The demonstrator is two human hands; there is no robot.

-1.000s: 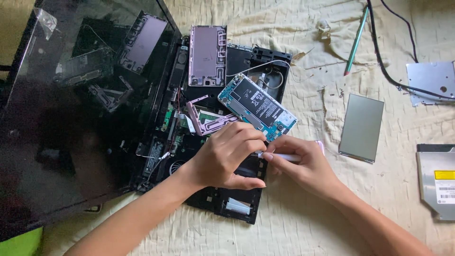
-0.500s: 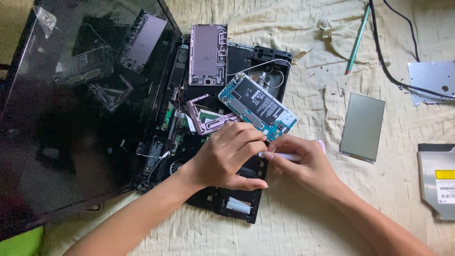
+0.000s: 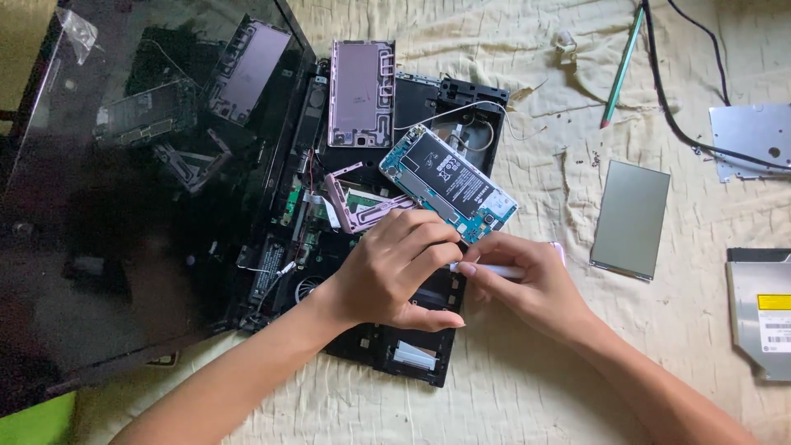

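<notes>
A cream cloth (image 3: 527, 387) is covering the whole work surface. Lying across its left side is a large dark laptop lid (image 3: 124, 206), its glossy panel reflecting the parts beside it. Next to it, an opened black laptop base (image 3: 387, 346) is stretching from the top centre down toward the viewer, with its inner parts showing.

On that base, a pinkish phone frame (image 3: 361, 92) is lying upright near the top, and a blue-edged phone body with a black battery (image 3: 449, 183) is lying tilted just above the hands.

To the right, a grey flat panel (image 3: 631, 218) is resting on the cloth, with a silver optical drive (image 3: 762, 309) at the right edge, a metal plate (image 3: 754, 140) above it, a black cable (image 3: 676, 124) and a green pencil (image 3: 621, 67).

The left hand (image 3: 387, 276) is resting over the base, fingers curled narrow, its fingertips meeting the end of a small white tool (image 3: 494, 269). The right hand (image 3: 535, 284) is pinching that tool between thumb and fingers. The tool is lying level between the two hands, just below the phone body's lower corner, over the right rim of the laptop base.
</notes>
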